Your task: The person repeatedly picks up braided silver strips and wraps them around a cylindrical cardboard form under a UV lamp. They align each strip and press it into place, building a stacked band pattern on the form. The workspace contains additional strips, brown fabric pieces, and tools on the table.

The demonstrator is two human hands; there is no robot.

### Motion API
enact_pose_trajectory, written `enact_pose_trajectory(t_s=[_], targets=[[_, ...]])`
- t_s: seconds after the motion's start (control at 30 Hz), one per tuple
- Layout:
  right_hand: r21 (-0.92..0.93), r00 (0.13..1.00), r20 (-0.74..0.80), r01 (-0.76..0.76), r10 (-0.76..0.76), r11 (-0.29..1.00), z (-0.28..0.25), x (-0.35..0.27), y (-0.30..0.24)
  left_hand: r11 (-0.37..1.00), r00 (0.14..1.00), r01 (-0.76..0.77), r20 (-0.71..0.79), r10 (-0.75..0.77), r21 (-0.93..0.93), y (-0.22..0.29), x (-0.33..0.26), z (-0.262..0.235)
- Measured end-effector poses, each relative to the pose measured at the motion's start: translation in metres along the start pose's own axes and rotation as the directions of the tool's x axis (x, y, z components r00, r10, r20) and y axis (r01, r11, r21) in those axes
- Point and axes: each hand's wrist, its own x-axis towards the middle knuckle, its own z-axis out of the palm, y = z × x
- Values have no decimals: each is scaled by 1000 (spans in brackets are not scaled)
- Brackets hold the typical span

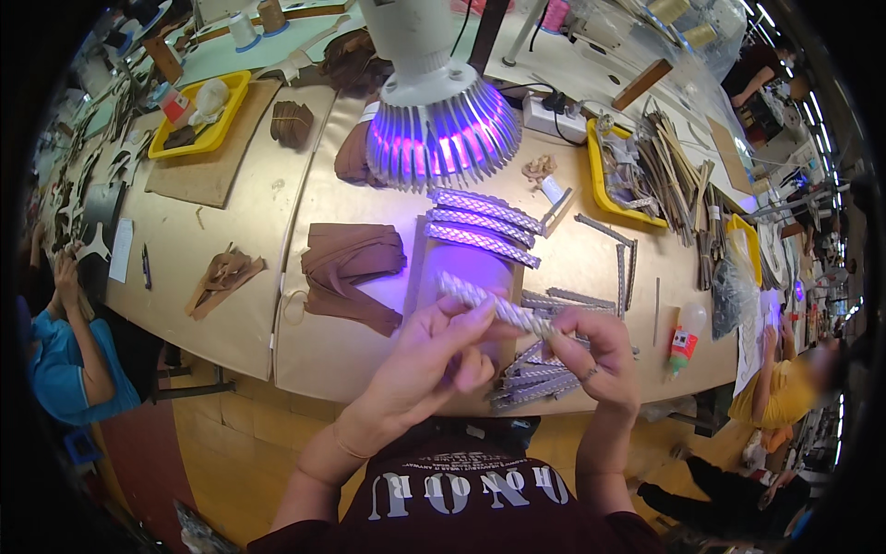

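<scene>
A pale, shiny braided strip (508, 311) is stretched between my two hands above the table. My left hand (432, 353) pinches it with thumb and fingers near its left part. My right hand (598, 351), with a ring on one finger, grips its right end. Just beyond, three similar braided strips (484, 227) lie side by side on a board under a lamp (443, 129) that glows purple. More braided strips (540, 380) are piled on the table below and behind my right hand. A stack of brown flat strips (353, 275) lies left of the board.
Yellow trays (214, 129) (629, 214) stand at the far left and right. A red and white bottle (683, 346) is at the right near the table edge. Brown scraps (226, 277) lie left. Co-workers in blue (88, 360) and yellow (783, 392) sit at the sides.
</scene>
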Motion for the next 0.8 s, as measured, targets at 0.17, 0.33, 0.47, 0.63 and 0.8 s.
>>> enact_pose_trajectory(t_s=[0.17,0.33,0.47,0.63,0.8], targets=[[-24,986,142,-80,83,997,-19,-13,9,843,972,-168,-56,227,511,12,-5,-24],[-340,988,147,14,38,940,-21,-6,5,840,964,-174,-85,252,514,11,-1,-39],[-738,996,33,83,-87,670,-9,1,-15,791,919,-275,-92,383,547,0,4,-37],[-746,987,137,161,-88,646,15,12,-37,756,884,-388,-20,468,528,-14,1,-36],[-578,997,-42,-73,60,813,51,25,-32,669,780,-507,-42,625,543,-23,-1,-51]])
